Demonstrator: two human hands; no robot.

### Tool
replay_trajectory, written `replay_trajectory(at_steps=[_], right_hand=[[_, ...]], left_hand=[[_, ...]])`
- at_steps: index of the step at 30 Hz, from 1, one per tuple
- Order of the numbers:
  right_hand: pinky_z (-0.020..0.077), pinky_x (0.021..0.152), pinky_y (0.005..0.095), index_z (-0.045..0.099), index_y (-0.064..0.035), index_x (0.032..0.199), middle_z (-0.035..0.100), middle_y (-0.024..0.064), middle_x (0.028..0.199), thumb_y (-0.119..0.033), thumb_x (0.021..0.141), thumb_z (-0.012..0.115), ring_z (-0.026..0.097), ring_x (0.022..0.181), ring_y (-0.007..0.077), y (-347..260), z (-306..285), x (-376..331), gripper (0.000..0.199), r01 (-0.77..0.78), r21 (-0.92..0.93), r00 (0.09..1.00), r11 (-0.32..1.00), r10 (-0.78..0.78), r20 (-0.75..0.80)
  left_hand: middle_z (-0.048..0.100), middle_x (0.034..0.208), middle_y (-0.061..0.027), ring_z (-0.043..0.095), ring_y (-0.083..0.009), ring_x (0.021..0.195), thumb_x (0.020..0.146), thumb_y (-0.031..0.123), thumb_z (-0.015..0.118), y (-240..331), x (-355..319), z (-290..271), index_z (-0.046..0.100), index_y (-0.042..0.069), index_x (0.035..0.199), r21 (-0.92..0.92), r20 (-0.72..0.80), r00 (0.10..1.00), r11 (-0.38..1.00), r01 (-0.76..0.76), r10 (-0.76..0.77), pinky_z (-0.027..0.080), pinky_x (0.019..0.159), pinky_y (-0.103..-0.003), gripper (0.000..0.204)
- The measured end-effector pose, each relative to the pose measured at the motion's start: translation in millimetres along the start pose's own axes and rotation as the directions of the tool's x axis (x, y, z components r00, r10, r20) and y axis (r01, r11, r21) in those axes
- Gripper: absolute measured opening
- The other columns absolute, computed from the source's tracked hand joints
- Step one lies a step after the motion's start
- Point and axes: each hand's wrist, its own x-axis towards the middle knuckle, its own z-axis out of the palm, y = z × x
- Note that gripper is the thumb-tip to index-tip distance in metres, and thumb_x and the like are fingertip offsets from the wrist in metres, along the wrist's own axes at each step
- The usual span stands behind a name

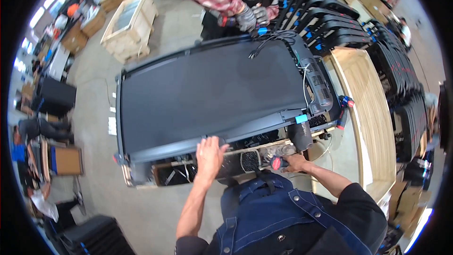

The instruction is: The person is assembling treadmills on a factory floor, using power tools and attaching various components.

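Blue apron (pixel 273 208) nearest; left hand (pixel 210 155) lies spread on edge of treadmill (pixel 203 92), right hand (pixel 296 163) seemingly grips drill (pixel 277 162). Likely steadying; next move probably needs firm drill control.

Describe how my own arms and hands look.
Your left hand and right hand are bare, without gloves, and no watch shows on either. Your forearms are uncovered below short black sleeves. Dark blue straps with pale stitching and round metal studs run up your front.
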Motion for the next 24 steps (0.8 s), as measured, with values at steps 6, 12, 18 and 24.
replay_trajectory(at_steps=[6,12,18,24], right_hand=[[0.0510,0.100,0.0474,0.035,0.0026,0.145,0.067,0.0265,0.121,-0.042,0.082,0.075,0.064,0.117,0.0407,31,126,95,0.087,-0.404,0.259,0.892,0.877,0.440,-0.099],[0.0485,0.106,0.0501,0.054,-0.0037,0.136,0.056,0.0268,0.140,-0.019,0.082,0.067,0.054,0.132,0.0409,1,158,148,0.058,-0.546,0.509,0.750,0.665,0.659,-0.057],[0.0540,0.099,0.0455,0.071,-0.0012,0.113,0.063,0.0220,0.134,-0.029,0.083,0.073,0.063,0.122,0.0366,-35,108,157,0.042,-0.414,0.294,0.848,0.861,0.483,-0.220],[0.0454,0.109,0.0530,0.054,-0.0074,0.139,0.060,0.0138,0.138,-0.041,0.103,0.051,0.059,0.123,0.0318,-102,29,223,0.049,-0.086,0.674,0.937,-0.734,-0.289,-0.195]], left_hand=[[0.061,0.094,-0.0128,0.056,-0.0333,0.094,0.087,0.023,0.073,-12,12,-20,0.060,0.005,0.094,-0.025,0.069,0.969,0.971,-0.237,0.239,0.043,0.080,-0.046,0.023],[0.058,0.105,-0.0132,0.056,-0.0340,0.100,0.089,0.027,0.074,-18,4,-18,0.063,0.006,0.118,-0.069,0.041,0.984,0.983,-0.168,0.171,0.046,0.084,-0.046,0.038],[0.059,0.109,-0.0168,0.056,-0.0354,0.101,0.082,0.031,0.080,-79,-26,-29,0.062,0.004,0.117,0.138,0.038,0.999,0.990,0.013,-0.019,0.047,0.087,-0.047,0.048],[0.052,0.093,-0.0095,0.055,-0.0275,0.091,0.080,0.020,0.070,-93,-20,-19,0.054,0.010,0.091,0.354,0.100,0.979,0.913,-0.201,0.177,0.047,0.077,-0.040,0.022]])
